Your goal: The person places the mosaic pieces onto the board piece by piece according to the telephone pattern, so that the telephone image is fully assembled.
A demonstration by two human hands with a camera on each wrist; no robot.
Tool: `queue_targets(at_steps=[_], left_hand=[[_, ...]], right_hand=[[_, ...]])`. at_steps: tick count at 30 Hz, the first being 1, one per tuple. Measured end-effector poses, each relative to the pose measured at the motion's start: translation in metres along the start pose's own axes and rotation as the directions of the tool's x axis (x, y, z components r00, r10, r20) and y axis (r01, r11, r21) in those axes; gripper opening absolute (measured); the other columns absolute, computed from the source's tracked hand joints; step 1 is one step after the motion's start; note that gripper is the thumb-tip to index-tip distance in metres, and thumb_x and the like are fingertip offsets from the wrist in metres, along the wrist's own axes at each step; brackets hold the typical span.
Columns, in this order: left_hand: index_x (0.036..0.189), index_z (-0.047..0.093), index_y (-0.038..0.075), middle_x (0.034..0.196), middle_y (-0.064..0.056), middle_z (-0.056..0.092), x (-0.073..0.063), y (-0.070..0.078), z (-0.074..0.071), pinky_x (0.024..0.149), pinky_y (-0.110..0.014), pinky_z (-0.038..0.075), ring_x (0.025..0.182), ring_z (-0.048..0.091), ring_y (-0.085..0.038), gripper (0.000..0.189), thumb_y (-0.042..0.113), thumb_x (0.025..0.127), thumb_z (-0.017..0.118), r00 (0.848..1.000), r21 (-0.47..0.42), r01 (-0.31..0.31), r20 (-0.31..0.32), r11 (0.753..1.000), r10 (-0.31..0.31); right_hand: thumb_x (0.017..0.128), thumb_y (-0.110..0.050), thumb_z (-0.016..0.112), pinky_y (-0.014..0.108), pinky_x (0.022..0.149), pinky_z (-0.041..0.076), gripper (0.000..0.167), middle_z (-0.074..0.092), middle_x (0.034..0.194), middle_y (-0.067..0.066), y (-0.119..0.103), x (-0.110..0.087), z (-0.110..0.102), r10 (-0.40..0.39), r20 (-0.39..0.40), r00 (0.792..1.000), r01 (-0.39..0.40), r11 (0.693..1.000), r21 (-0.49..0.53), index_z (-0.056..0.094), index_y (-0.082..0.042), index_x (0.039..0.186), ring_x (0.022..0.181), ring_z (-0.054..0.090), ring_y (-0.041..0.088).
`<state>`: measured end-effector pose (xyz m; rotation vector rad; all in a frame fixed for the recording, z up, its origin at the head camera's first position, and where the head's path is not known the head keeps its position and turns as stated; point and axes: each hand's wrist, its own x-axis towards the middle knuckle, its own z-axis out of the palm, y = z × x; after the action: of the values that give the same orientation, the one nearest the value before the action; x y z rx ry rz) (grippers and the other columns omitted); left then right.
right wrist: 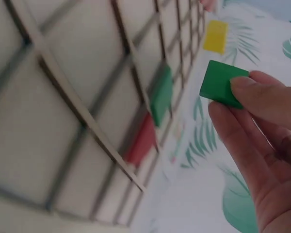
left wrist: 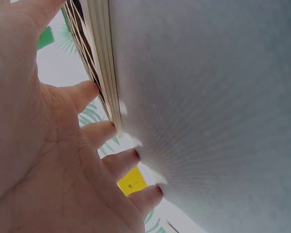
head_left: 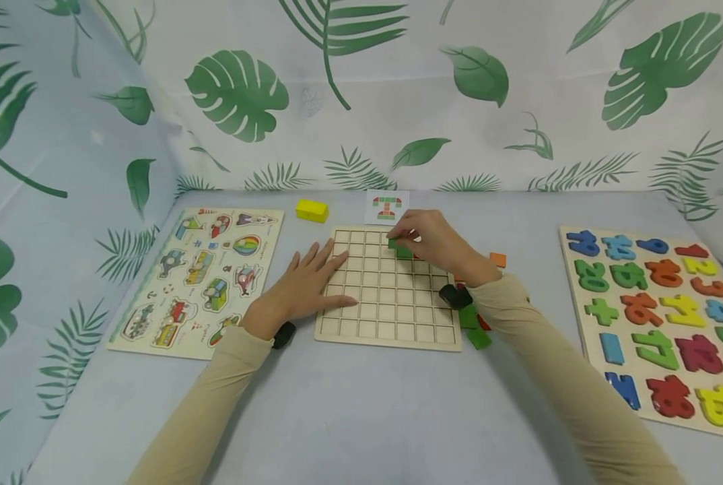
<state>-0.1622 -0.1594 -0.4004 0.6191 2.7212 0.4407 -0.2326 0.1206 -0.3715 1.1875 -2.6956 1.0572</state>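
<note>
A green square tile (right wrist: 216, 80) is pinched between the thumb and fingers of my right hand (head_left: 434, 244), close over the far part of the wooden grid board (head_left: 367, 330). Just right of it in the head view, another green tile (head_left: 404, 253) sits in a cell near the board's far edge. The right wrist view shows that green tile (right wrist: 161, 97) with a red tile (right wrist: 141, 141) beside it. My left hand (head_left: 301, 286) lies with fingers spread at the board's left side, its thumb and index finger reaching over the edge. Its palm (left wrist: 53, 160) holds nothing.
Behind the board are a card (head_left: 388, 207) with a red and green T-shaped pattern and a yellow block (head_left: 312, 211). Loose green tiles (head_left: 478, 338) and an orange tile (head_left: 497, 260) lie right of it. A picture puzzle (head_left: 264, 232) is left, a number puzzle (head_left: 592, 316) right.
</note>
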Motion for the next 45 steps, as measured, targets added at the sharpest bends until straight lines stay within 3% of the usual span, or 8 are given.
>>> queue_targets(at_steps=[10, 26, 45], left_hand=[[0.170, 0.016, 0.016, 0.175, -0.016, -0.001, 0.000, -0.001, 0.002, 0.125, -0.064, 0.003, 0.160, 0.000, -0.043, 0.096, 0.063, 0.099, 0.060, 1.000, 0.005, -0.005, -0.008, 1.000, 0.005], [0.170, 0.016, 0.017, 0.175, -0.014, -0.002, 0.001, -0.001, 0.002, 0.125, -0.064, 0.003, 0.160, 0.000, -0.041, 0.096, 0.064, 0.099, 0.060, 1.000, 0.002, 0.000, -0.008, 1.000, 0.000], [0.169, 0.018, 0.017, 0.175, -0.013, -0.001, 0.002, -0.001, 0.002, 0.125, -0.064, 0.003, 0.160, 0.000, -0.041, 0.096, 0.064, 0.098, 0.061, 1.000, -0.001, 0.000, -0.015, 1.000, 0.000]], right_hand=[[0.090, 0.013, 0.074, 0.041, 0.079, 0.062, 0.014, 0.074, 0.097, 0.018, 0.005, 0.000, 0.018, -0.009, -0.031, 0.999, 0.010, 1.000, 0.022, 0.079, 0.008, 0.102, 0.090, 0.073, 0.033], [0.090, 0.014, 0.073, 0.041, 0.085, 0.062, 0.019, 0.074, 0.102, 0.020, 0.007, 0.004, 0.017, -0.001, 0.053, 0.999, 0.002, 1.000, -0.010, 0.079, 0.009, 0.107, 0.095, 0.073, 0.034], [0.090, 0.010, 0.075, 0.040, 0.081, 0.060, 0.021, 0.072, 0.106, 0.020, 0.005, 0.008, 0.019, -0.005, 0.114, 0.993, 0.020, 0.992, -0.127, 0.077, 0.009, 0.111, 0.094, 0.072, 0.032]])
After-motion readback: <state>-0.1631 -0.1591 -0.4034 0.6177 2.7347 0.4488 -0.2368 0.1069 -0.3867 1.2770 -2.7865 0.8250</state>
